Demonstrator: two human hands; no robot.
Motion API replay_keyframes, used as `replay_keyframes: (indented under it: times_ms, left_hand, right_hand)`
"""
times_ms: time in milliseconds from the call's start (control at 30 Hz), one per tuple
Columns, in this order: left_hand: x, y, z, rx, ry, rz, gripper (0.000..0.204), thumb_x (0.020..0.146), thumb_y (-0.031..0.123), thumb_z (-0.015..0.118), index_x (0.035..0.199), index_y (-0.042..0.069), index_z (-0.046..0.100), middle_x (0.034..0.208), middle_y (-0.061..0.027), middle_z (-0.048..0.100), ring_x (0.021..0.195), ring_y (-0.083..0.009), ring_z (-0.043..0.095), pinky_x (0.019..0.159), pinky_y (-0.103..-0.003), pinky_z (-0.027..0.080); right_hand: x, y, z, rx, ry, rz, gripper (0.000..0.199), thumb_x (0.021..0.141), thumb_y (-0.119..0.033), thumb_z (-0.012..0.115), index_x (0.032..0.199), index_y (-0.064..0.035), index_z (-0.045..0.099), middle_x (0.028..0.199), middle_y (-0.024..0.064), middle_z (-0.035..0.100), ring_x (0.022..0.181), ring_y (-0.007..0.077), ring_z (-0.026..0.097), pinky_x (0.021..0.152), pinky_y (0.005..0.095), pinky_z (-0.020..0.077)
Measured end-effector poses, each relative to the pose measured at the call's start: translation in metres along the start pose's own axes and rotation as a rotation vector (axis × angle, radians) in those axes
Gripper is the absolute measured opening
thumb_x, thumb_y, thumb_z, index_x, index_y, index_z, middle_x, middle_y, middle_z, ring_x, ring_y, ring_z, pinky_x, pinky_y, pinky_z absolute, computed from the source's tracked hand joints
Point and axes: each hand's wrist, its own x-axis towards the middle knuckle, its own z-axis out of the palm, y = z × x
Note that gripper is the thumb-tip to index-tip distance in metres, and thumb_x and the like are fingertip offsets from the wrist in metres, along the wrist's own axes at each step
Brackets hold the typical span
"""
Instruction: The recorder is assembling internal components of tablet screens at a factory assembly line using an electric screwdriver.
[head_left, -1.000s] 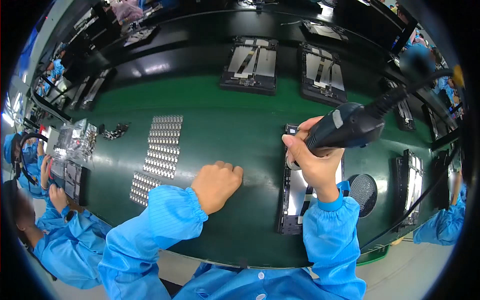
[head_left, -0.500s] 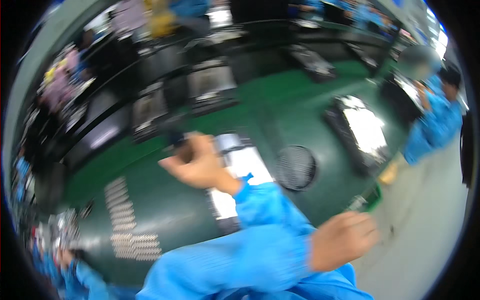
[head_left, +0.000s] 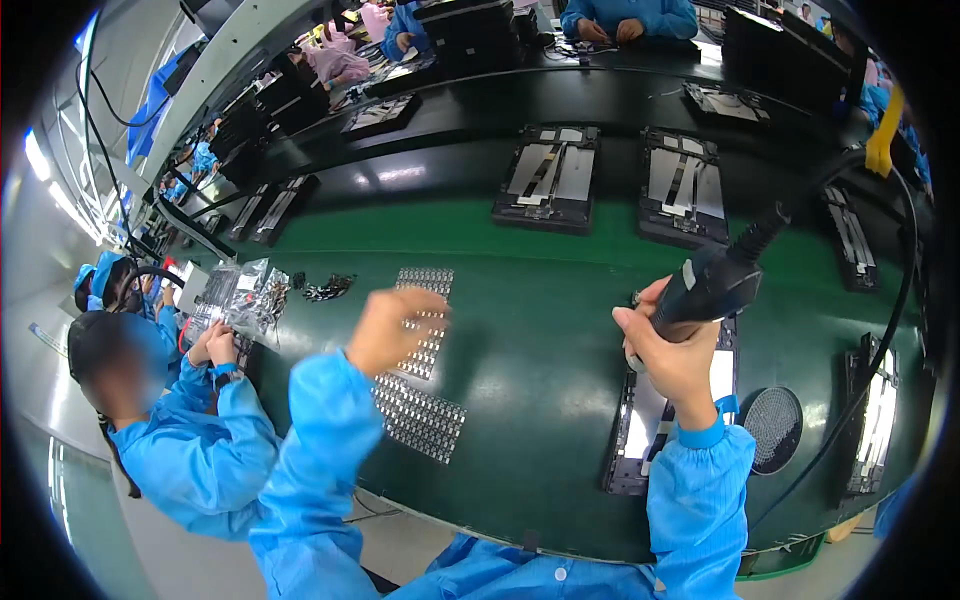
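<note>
Sleeves: bright blue, smooth work coat fabric, long on both arms.
Cuffs: gathered with elastic at each wrist.
Left hand (head_left: 398,325): bare, no glove.
Right hand (head_left: 672,352): bare, no glove.
Front: one small white button.

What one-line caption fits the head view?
Right hand grips a powered screwdriver above an open device; left hand hovers over screw strips.

Green bench (head_left: 540,330) bearing silver screw strips (head_left: 420,330), open dark device trays (head_left: 548,180), a round mesh dish (head_left: 772,428) and shiny bags (head_left: 240,298).
</note>
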Motion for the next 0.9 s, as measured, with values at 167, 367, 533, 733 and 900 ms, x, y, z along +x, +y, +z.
replay_keyframes:
  times_ms: [167, 367, 533, 733, 900]
  left_hand:
    - [0.045, -0.112, -0.054, 0.209, -0.122, -0.136, 0.065, 0.063, 0.010, 0.080, 0.123, 0.008, 0.054, 0.123, -0.0132, 0.045, 0.100, -0.0272, 0.056, 0.082, -0.035, 0.050]
    - [0.061, -0.131, -0.060, 0.346, -0.211, -0.272, 0.055, 0.051, 0.016, 0.089, 0.098, 0.005, 0.062, 0.096, -0.0092, 0.055, 0.074, -0.0166, 0.055, 0.066, -0.031, 0.048]
    - [0.077, -0.141, -0.064, 0.183, -0.289, -0.404, 0.034, 0.059, 0.005, 0.083, 0.084, -0.001, 0.060, 0.065, -0.0050, 0.061, 0.056, -0.0123, 0.056, 0.050, -0.027, 0.045]
    - [0.056, -0.148, -0.069, 0.104, -0.286, -0.432, 0.061, 0.044, -0.006, 0.086, 0.096, 0.000, 0.057, 0.081, -0.0034, 0.051, 0.061, -0.0099, 0.052, 0.055, -0.024, 0.047]
    - [0.073, -0.145, -0.052, 0.235, -0.365, -0.308, 0.051, 0.047, -0.008, 0.083, 0.085, 0.004, 0.052, 0.081, -0.0041, 0.049, 0.061, -0.0117, 0.053, 0.054, -0.028, 0.050]
  right_hand:
    - [-0.001, -0.008, -0.002, 0.010, 0.022, -0.038, 0.031, 0.073, 0.007, 0.071, 0.095, -0.0021, 0.051, 0.064, 0.0014, 0.056, 0.050, 0.0083, 0.054, 0.044, 0.0222, 0.0435]
    - [-0.017, -0.054, -0.054, -0.053, 0.177, -0.288, 0.033, 0.072, 0.010, 0.068, 0.098, -0.0024, 0.051, 0.065, 0.0037, 0.056, 0.052, 0.0103, 0.055, 0.046, 0.0234, 0.0448]
    - [-0.042, -0.085, -0.121, -0.115, 0.433, -0.363, 0.032, 0.073, 0.005, 0.067, 0.099, -0.0010, 0.049, 0.059, 0.0053, 0.053, 0.047, 0.0140, 0.053, 0.044, 0.0265, 0.0455]
    - [-0.056, -0.075, -0.172, -0.132, 0.542, -0.336, 0.031, 0.071, 0.006, 0.069, 0.097, 0.0009, 0.053, 0.060, 0.0047, 0.056, 0.045, 0.0126, 0.053, 0.043, 0.0247, 0.0422]
    - [-0.058, -0.051, -0.194, -0.167, 0.565, -0.245, 0.027, 0.071, 0.008, 0.069, 0.090, -0.0005, 0.053, 0.060, 0.0044, 0.056, 0.045, 0.0131, 0.054, 0.042, 0.0244, 0.0417]
